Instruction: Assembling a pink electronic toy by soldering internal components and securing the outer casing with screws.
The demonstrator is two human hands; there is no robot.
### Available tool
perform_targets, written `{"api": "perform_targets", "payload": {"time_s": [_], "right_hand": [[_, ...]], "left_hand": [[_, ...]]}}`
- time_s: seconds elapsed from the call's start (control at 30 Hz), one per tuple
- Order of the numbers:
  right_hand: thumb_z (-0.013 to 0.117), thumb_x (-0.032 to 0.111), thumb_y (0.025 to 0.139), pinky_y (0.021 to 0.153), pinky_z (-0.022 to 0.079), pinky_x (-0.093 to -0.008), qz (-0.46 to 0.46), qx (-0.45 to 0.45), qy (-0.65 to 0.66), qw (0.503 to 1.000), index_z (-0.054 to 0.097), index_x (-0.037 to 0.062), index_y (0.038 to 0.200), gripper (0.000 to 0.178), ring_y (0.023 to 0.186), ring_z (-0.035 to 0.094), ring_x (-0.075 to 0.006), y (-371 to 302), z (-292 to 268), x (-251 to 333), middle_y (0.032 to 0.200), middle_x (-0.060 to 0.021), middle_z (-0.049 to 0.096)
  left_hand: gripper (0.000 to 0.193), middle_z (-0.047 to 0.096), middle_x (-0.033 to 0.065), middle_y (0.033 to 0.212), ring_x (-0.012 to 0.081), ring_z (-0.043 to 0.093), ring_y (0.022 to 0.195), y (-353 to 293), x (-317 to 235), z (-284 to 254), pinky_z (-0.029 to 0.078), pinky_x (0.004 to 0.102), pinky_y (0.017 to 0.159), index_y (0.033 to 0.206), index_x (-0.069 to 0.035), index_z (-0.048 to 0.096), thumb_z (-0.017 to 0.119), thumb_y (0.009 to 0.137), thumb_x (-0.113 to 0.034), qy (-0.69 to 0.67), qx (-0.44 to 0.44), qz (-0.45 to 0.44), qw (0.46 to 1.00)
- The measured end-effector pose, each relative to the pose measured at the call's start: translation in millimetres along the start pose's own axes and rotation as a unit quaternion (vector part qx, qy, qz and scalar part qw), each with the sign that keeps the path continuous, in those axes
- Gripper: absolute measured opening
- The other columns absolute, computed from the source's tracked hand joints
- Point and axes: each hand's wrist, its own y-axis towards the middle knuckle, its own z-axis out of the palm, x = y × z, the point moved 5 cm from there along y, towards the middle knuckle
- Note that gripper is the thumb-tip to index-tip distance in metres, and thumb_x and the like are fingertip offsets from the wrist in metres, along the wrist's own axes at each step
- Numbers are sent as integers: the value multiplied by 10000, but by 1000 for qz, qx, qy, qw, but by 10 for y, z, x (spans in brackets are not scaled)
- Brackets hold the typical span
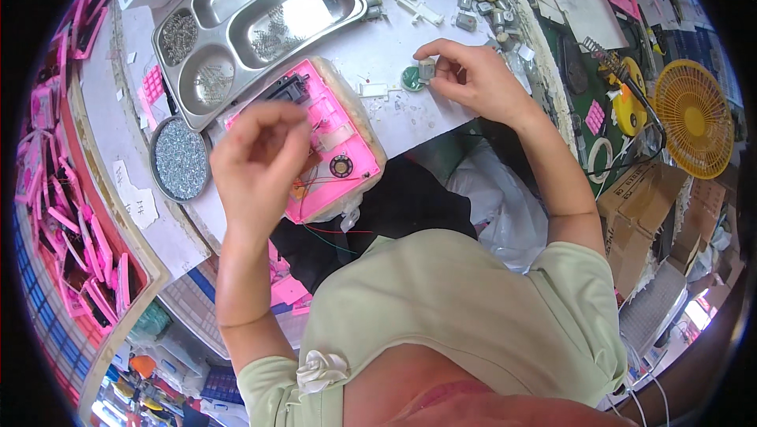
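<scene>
My right hand (pixel 481 84) pinches a small grey metal block, which looks like a little motor (pixel 426 71), between thumb and fingertips. Right beside it, on the white worktop, is a small round green tub (pixel 411 78). My left hand (pixel 264 155) is over the left side of a pink plastic housing (pixel 359 155); its fingers are bent but smeared by motion, so whether they hold anything is unclear. Inside the housing are a black mechanism (pixel 285 89), a round black-rimmed part (pixel 341 165) and thin wires. The housing rests on a pad wrapped in clear plastic.
A steel compartment tray (pixel 229 37) with small metal parts stands at the back left. A round bowl of screws (pixel 181 160) sits beside my left forearm. Several grey motors (pixel 481 5) lie at the back right. Pink housings (pixel 71 222) fill the far left; a yellow fan (pixel 694 118) is at right.
</scene>
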Motion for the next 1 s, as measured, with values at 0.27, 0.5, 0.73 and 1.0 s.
{"api": "perform_targets", "payload": {"time_s": [0.27, 0.5, 0.73, 1.0], "right_hand": [[665, 54, 796, 722, 540, -438, -172, -27, -281, 944, 677, 79, 1129, 334, 758, 665, -355, 151, 142, 307, 818, -133, 680], [677, 33, 839, 678, 491, -293, -10, 63, -113, 992, 628, 77, 1270, 435, 737, 607, -124, 102, -33, 328, 804, -27, 599], [718, -17, 887, 782, 512, -215, 48, 166, 490, 855, 568, -30, 1354, 491, 881, 583, -55, -225, 829, 847, 1034, -7, 642], [691, -45, 907, 809, 550, -249, 36, 199, 441, 875, 575, 5, 1363, 473, 827, 575, -51, -161, 987, 863, 944, 19, 604]], "left_hand": [[136, 671, 86, 1061, 124, 659, 954, -568, 364, 29, 561, 246, 808, 1007, 27, 681, 687, 895, 105, -44, -3, -14, 999], [169, 634, 85, 1077, 141, 644, 958, -627, 395, 187, 560, 270, 823, 1042, 39, 662, 646, 903, 134, -21, 32, 35, 999], [315, 691, 85, 986, 136, 706, 878, -614, 428, 178, 597, 278, 767, 1143, 10, 620, 732, 856, 81, 25, -26, 66, 997], [343, 694, 95, 984, 148, 716, 883, -640, 453, 155, 609, 288, 780, 1164, 7, 601, 732, 856, 81, 7, -24, 65, 998]]}}
